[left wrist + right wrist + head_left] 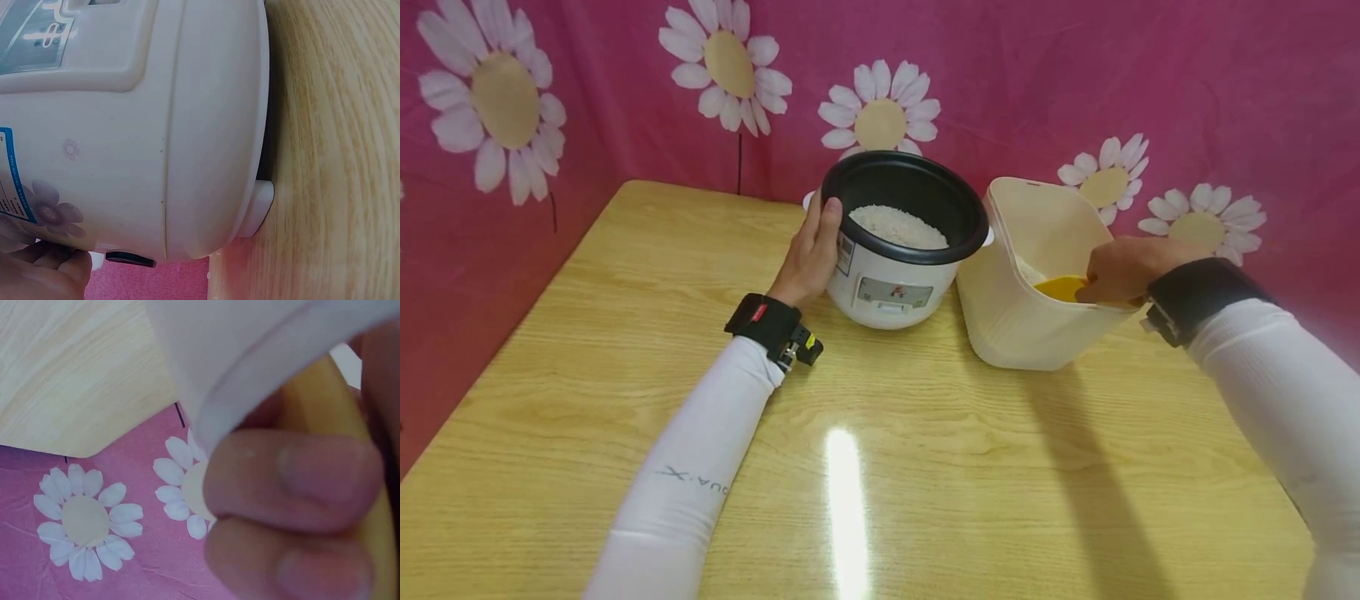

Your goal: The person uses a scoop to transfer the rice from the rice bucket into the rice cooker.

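A white rice cooker (880, 292) with a black inner pot (917, 179) stands toward the back of the table, with white rice (898, 227) in the pot. My left hand (812, 250) grips the cooker's left side, thumb up by the rim. In the left wrist view, curled fingers (47, 272) show at the cooker's side handle. To its right, a cream bin (1022, 325) holds some rice, only partly visible. My right hand (1131, 267) reaches over the bin's rim and holds a yellow scoop (1060, 288). The bin wall hides the scoop's lower part.
The wooden table (880, 467) carries a bright strip of reflected light. Directly behind the cooker and bin hangs a pink cloth (1000, 83) with white flowers. The table's left edge runs along the same cloth.
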### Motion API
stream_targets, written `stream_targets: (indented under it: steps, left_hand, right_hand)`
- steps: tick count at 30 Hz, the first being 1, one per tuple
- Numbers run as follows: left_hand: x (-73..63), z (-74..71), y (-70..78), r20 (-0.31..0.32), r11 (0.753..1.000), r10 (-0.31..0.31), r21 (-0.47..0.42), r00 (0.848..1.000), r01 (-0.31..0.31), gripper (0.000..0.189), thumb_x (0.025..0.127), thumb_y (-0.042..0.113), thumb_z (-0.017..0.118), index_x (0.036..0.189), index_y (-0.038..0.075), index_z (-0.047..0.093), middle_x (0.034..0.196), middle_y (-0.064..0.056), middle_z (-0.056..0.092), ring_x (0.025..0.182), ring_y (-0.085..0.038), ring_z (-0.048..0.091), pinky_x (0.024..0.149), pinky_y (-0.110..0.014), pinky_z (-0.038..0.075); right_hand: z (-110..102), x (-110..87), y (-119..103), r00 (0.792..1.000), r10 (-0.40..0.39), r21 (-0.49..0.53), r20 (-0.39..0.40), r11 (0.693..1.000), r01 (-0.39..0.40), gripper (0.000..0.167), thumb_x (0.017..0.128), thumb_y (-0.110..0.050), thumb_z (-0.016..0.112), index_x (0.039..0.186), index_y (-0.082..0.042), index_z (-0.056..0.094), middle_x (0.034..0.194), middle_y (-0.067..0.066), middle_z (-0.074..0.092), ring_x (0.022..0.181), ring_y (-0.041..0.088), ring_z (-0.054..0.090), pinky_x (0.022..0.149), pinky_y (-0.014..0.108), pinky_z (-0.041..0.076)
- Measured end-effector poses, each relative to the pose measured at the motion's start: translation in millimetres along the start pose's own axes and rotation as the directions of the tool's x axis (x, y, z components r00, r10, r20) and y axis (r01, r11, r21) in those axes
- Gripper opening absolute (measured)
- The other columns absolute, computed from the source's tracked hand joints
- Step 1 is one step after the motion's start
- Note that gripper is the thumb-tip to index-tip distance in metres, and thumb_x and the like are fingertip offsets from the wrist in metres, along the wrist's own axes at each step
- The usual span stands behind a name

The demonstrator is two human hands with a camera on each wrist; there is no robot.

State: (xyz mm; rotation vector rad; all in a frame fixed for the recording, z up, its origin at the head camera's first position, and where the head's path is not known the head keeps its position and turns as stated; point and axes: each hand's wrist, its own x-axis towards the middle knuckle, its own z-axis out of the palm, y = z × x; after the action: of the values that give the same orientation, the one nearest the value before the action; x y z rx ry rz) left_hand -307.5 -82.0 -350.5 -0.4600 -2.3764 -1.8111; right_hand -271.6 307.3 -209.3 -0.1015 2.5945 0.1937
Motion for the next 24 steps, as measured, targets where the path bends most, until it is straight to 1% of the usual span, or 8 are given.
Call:
stream_targets:
  steps: [6,11,14,17,19,24]
  left_hand:
    - [1.1,0.7,1.1,-0.001,1.000,0.012,-0.008,1.000,-0.012,0.065,0.106,0.057,0.022,0.166,0.036,0.008,0.173,-0.003,0.026,0.157,-0.029,0.031,0.130,-0.060,0.021]
    - [1.0,1.5,0.9,0.003,1.000,0.011,-0.014,1.000,-0.011,0.065,0.106,0.057,0.022,0.167,0.035,0.008,0.173,-0.003,0.026,0.157,-0.029,0.031,0.130,-0.060,0.022]
    - [1.0,1.7,-0.1,0.003,1.000,0.009,-0.014,1.000,-0.009,0.066,0.106,0.058,0.021,0.166,0.036,0.008,0.173,-0.003,0.026,0.157,-0.029,0.030,0.130,-0.060,0.021]
    - [0.7,2.0,-0.9,0.005,1.000,0.003,-0.012,1.000,-0.003,0.066,0.106,0.058,0.022,0.167,0.036,0.007,0.173,-0.003,0.025,0.158,-0.029,0.029,0.130,-0.061,0.021]
    - [0.7,2.5,-1.3,0.007,1.000,-0.001,-0.013,1.000,0.002,0.066,0.106,0.058,0.022,0.167,0.036,0.008,0.173,-0.003,0.025,0.158,-0.029,0.029,0.131,-0.061,0.021]
    - [0.7,2.7,-0.2,0.008,1.000,0.018,-0.018,1.000,-0.018,0.064,0.107,0.056,0.023,0.166,0.035,0.008,0.173,-0.002,0.026,0.158,-0.028,0.030,0.131,-0.059,0.021]
  right_hand:
    - [-0.9,1.2,-2.8,0.999,-0.016,-0.023,0.035,1.000,0.017,0.037,0.097,-0.040,0.063,0.103,-0.007,0.077,0.075,0.005,0.069,0.062,0.019,0.058,0.053,0.022,0.050]
    - [1.1,1.8,-8.5,0.998,-0.051,-0.062,0.026,0.997,0.052,0.037,0.098,-0.043,0.059,0.100,-0.010,0.077,0.075,0.003,0.071,0.060,0.018,0.060,0.051,0.022,0.048]
    - [1.6,3.8,-9.0,0.998,-0.063,-0.068,0.030,0.996,0.065,0.039,0.099,-0.045,0.057,0.099,-0.012,0.078,0.074,0.002,0.070,0.059,0.017,0.060,0.051,0.022,0.046]
    - [1.9,6.8,-6.6,0.996,-0.064,-0.055,0.057,0.996,0.067,0.040,0.100,-0.046,0.054,0.098,-0.013,0.078,0.072,0.001,0.069,0.059,0.017,0.059,0.051,0.022,0.045]
    - [2.2,8.3,-4.5,0.996,-0.058,-0.036,0.073,0.998,0.060,0.042,0.100,-0.048,0.054,0.100,-0.013,0.077,0.072,0.001,0.068,0.061,0.017,0.059,0.052,0.022,0.046]
    - [2.2,11.7,-1.4,0.995,-0.052,-0.012,0.088,0.998,0.054,0.044,0.100,-0.051,0.054,0.102,-0.012,0.076,0.071,0.001,0.067,0.061,0.017,0.060,0.052,0.024,0.046]
